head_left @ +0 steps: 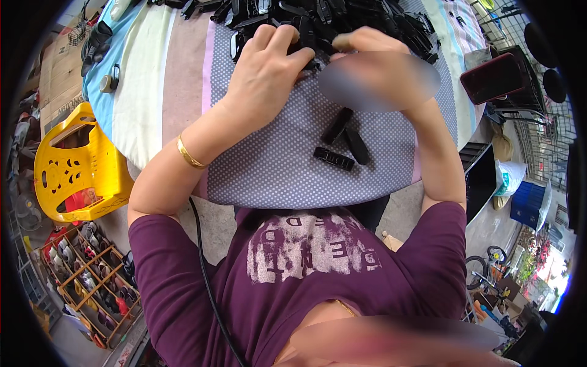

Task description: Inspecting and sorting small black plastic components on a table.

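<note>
At twelve o'clock, we are curling our left hand (266,73) at the black pile (318,12), seemingly around one piece (307,33). At one, blur is covering our right hand (385,64), keeping us from telling its grip. Toward two, three loose pieces (356,147) are lying on the cloth (263,177).

Upside-down capital letters (337,248) cross the purple shirt (287,293) at six o'clock; dark printing (67,104) marks the cardboard (61,70) at ten
</note>
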`<move>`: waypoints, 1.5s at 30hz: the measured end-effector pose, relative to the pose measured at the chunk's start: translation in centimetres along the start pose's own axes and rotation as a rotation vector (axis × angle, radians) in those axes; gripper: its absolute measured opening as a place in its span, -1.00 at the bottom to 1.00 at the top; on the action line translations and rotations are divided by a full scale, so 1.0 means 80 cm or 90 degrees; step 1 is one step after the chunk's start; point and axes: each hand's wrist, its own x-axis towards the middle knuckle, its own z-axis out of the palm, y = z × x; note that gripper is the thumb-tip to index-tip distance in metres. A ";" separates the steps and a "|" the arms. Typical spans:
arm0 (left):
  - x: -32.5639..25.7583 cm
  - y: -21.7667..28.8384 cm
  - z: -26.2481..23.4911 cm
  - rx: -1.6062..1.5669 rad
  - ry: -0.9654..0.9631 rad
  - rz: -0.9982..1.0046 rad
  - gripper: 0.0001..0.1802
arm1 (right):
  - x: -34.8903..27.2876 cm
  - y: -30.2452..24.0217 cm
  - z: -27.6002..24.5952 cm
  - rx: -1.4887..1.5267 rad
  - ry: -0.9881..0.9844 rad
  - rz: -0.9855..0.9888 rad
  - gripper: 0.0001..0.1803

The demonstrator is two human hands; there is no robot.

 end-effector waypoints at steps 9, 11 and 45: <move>0.007 -0.017 -0.017 -0.227 -0.023 -0.099 -0.83 | 0.006 -0.026 0.048 0.042 0.044 -0.022 -0.76; 0.009 -0.018 -0.016 -0.286 0.007 -0.156 -0.79 | 0.006 -0.020 0.052 -0.018 0.036 -0.085 -0.81; 0.006 -0.026 -0.010 -1.060 -0.090 -0.463 -0.65 | -0.003 -0.039 0.018 0.538 0.009 0.110 -0.74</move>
